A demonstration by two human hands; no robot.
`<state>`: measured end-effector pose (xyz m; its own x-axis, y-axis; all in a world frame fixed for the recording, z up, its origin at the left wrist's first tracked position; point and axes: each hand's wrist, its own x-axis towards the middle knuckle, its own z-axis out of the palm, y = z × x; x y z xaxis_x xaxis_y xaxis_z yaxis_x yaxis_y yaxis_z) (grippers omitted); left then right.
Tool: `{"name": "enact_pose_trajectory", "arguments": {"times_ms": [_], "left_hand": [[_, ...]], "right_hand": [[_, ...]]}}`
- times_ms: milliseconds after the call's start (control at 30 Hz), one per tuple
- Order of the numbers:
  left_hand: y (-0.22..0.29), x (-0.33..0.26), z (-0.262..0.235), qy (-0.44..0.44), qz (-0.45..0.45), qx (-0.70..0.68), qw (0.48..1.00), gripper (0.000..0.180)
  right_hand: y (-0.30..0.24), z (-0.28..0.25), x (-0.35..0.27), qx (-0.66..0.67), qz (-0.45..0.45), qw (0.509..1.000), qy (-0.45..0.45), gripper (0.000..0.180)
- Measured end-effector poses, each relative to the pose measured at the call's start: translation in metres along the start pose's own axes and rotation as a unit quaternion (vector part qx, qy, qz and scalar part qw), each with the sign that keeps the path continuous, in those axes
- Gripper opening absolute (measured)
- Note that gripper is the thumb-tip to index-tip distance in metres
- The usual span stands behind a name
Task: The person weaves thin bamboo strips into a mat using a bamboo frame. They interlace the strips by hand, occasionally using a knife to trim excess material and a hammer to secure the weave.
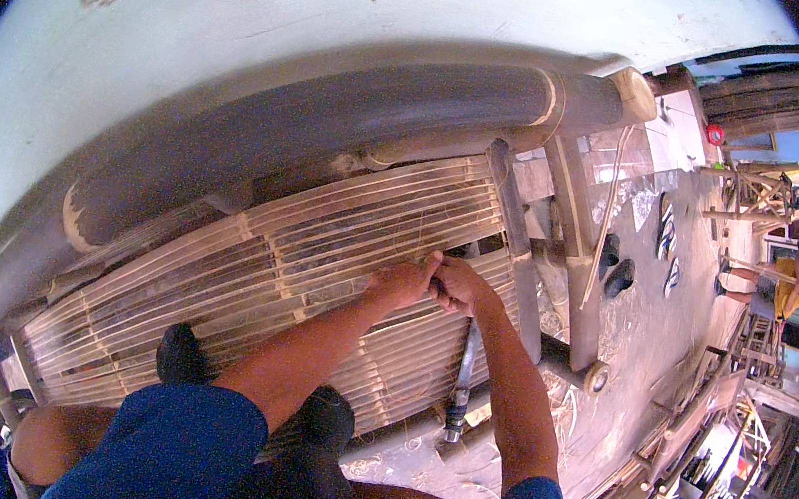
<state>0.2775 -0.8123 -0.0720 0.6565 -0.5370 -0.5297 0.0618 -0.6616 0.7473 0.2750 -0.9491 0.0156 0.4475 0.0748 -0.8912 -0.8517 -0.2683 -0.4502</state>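
Observation:
I stand over a bamboo bench seat (244, 280) made of several pale slats tied side by side. My left hand (403, 283) and my right hand (461, 286) are clenched close together at the seat's right end. They pinch something small and thin that I cannot make out. A hammer-like tool (460, 389) lies on the slats just under my right forearm. My feet in black shoes (182, 354) rest on the slats near the front edge.
A thick dark bamboo rail (336, 120) runs along the bench back, against a pale wall (351, 1). Sandals (665, 229) and dark shoes (618, 273) lie on the concrete floor. A person in yellow (788, 286) sits far right. Bamboo frames (718, 433) stand at right.

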Motion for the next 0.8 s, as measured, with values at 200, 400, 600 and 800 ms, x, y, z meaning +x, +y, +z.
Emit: {"name": "enact_pose_trajectory", "arguments": {"times_ms": [200,400,600,800], "left_hand": [[-0.001,0.013,-0.004,-0.014,0.062,-0.123,0.99,0.078],[0.012,-0.014,-0.026,0.071,0.154,-0.071,0.983,0.067],[0.009,-0.028,-0.017,0.158,0.163,0.027,0.974,0.054],[0.016,-0.046,-0.023,0.111,0.088,0.056,0.988,0.045]], "right_hand": [[-0.003,-0.002,0.008,0.094,0.08,0.992,-0.024,0.031],[-0.018,-0.004,0.001,-0.058,0.08,0.995,-0.011,0.035],[-0.02,0.0,-0.015,-0.692,-0.147,0.681,0.189,0.03],[-0.024,-0.025,-0.05,-0.71,-0.128,0.624,0.299,0.008]]}}
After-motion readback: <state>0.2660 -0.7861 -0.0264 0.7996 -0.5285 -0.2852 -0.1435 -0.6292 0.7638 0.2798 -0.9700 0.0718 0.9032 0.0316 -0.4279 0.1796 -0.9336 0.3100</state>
